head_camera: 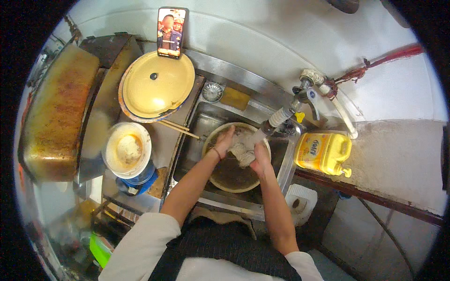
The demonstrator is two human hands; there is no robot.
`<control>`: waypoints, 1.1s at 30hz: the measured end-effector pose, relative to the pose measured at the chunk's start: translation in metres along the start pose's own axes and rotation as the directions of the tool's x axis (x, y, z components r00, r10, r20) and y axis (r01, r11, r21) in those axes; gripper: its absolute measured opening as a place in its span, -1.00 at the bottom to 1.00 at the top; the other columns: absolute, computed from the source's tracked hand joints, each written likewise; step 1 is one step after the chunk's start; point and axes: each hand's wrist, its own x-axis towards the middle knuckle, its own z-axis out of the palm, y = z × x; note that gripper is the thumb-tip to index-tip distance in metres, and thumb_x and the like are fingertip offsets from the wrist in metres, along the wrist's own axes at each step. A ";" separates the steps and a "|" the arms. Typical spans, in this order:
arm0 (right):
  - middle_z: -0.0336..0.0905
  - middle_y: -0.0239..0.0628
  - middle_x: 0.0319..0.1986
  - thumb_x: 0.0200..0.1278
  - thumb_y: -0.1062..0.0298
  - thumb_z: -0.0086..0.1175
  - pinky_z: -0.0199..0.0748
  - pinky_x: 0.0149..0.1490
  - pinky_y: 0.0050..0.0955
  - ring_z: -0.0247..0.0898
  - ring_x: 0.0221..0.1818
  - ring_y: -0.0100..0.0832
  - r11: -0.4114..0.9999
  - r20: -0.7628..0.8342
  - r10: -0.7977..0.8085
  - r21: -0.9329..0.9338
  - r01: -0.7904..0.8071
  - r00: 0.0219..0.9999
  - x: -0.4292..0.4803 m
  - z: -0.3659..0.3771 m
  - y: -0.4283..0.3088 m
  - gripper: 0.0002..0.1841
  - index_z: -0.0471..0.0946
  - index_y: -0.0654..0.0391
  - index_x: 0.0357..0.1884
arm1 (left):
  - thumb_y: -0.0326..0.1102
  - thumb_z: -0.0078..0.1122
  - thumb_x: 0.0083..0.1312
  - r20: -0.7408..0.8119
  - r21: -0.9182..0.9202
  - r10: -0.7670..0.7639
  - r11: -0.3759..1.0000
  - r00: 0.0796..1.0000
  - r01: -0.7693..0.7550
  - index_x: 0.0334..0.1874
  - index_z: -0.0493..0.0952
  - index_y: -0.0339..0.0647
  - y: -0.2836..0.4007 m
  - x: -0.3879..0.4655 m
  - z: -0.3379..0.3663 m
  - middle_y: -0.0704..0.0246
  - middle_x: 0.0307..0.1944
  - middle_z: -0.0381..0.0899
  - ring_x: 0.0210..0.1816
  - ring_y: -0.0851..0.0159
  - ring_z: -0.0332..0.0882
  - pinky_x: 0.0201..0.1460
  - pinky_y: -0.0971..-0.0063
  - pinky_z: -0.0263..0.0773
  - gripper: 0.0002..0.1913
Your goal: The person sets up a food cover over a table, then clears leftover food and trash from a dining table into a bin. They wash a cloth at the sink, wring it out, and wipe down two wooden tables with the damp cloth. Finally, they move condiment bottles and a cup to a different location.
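A pale grey, wet cloth (243, 154) hangs bunched between my two hands under the tap, its weave too blurred to tell. My left hand (225, 143) holds its left side, with a thin band around the wrist. Gripping the right side is my right hand (261, 158), close beside the running water. Both hands are over a round basin (230, 190) of murky, brownish water. The basin stands inside a stainless steel sink (188, 151). From the right, the tap (281, 114) points down at the cloth. Some fingers are hidden by the cloth and water.
A yellow detergent jug (321, 154) with a pump stands right of the sink. Left are a yellow lidded pot (160, 82), wooden chopsticks (179, 128) and a white bucket (127, 150). A smartphone (171, 33) leans at the back, near a steel scourer (212, 92) and a sponge (235, 98).
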 end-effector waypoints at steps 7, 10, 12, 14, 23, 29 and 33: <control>0.54 -0.26 -0.10 0.42 0.29 -0.15 0.52 0.02 -0.21 0.52 -0.09 -0.28 0.932 -0.208 -0.248 -0.318 0.175 0.946 -0.004 -0.015 -0.001 -0.72 0.44 0.16 0.05 | 0.00 0.38 0.13 0.187 -0.154 0.214 0.970 0.959 -0.186 0.14 0.42 -0.29 -0.003 -0.016 -0.001 0.33 0.00 0.55 -0.06 0.31 0.54 -0.05 0.32 0.46 -0.36; 0.55 -0.29 -0.10 0.45 0.18 -0.11 0.52 -0.02 -0.25 0.52 -0.12 -0.30 0.901 -0.182 -0.359 -0.322 0.290 0.915 -0.023 -0.015 -0.019 -0.70 0.44 0.14 0.04 | 0.17 0.20 0.19 0.103 -0.205 0.080 0.977 0.991 -0.058 0.12 0.41 -0.23 -0.007 -0.005 -0.013 0.25 0.01 0.54 -0.01 0.26 0.52 -0.05 0.34 0.43 -0.36; 0.54 -0.29 -0.10 0.43 0.12 -0.07 0.53 -0.06 -0.28 0.53 -0.15 -0.34 0.936 -0.161 -0.335 -0.173 0.308 0.928 -0.036 -0.012 -0.036 -0.65 0.42 0.15 0.06 | 0.28 0.11 0.18 0.141 -0.328 0.033 0.945 0.989 0.016 0.14 0.41 -0.19 -0.015 -0.002 -0.013 0.22 0.05 0.51 0.02 0.22 0.50 -0.02 0.33 0.40 -0.30; 0.52 -0.28 -0.05 0.42 0.08 -0.06 0.56 -0.05 -0.25 0.52 -0.08 -0.31 0.953 -0.079 -0.284 -0.129 0.273 0.955 -0.043 -0.007 -0.047 -0.60 0.37 0.13 0.13 | 0.39 0.02 0.18 0.117 -0.450 -0.061 0.887 0.991 0.108 0.16 0.40 -0.15 -0.020 -0.006 -0.008 0.18 0.09 0.48 0.06 0.19 0.47 0.00 0.32 0.37 -0.25; 0.48 -0.27 0.03 0.42 0.18 -0.04 0.52 0.01 -0.23 0.46 0.02 -0.27 0.973 -0.081 -0.196 -0.141 0.183 0.977 -0.034 -0.004 -0.029 -0.61 0.32 0.09 0.20 | 0.30 -0.01 0.26 0.516 -0.639 -0.018 0.658 0.856 0.399 0.21 0.41 -0.05 -0.003 -0.035 0.062 0.31 0.15 0.46 0.20 0.15 0.39 0.23 0.08 0.28 -0.35; 0.45 -0.17 0.07 0.40 0.28 -0.07 0.46 0.10 -0.16 0.42 0.08 -0.18 0.991 -0.096 -0.121 0.040 0.126 0.988 -0.031 -0.027 -0.023 -0.63 0.33 0.21 0.17 | -0.02 0.07 0.37 0.405 -0.610 0.151 0.779 0.902 0.144 0.14 0.45 -0.10 0.032 -0.057 0.042 0.36 0.06 0.54 0.05 0.25 0.52 0.12 0.30 0.44 -0.59; 0.36 -0.11 0.15 0.38 0.07 -0.15 0.34 0.21 -0.05 0.31 0.19 -0.11 0.858 -0.029 0.066 0.513 -0.042 0.997 -0.011 -0.051 -0.016 -0.52 0.33 0.19 0.18 | -0.02 0.07 0.37 0.530 -0.509 0.102 0.832 0.842 0.220 0.15 0.45 -0.11 0.053 -0.083 0.044 0.37 0.04 0.56 0.01 0.27 0.55 0.09 0.34 0.47 -0.58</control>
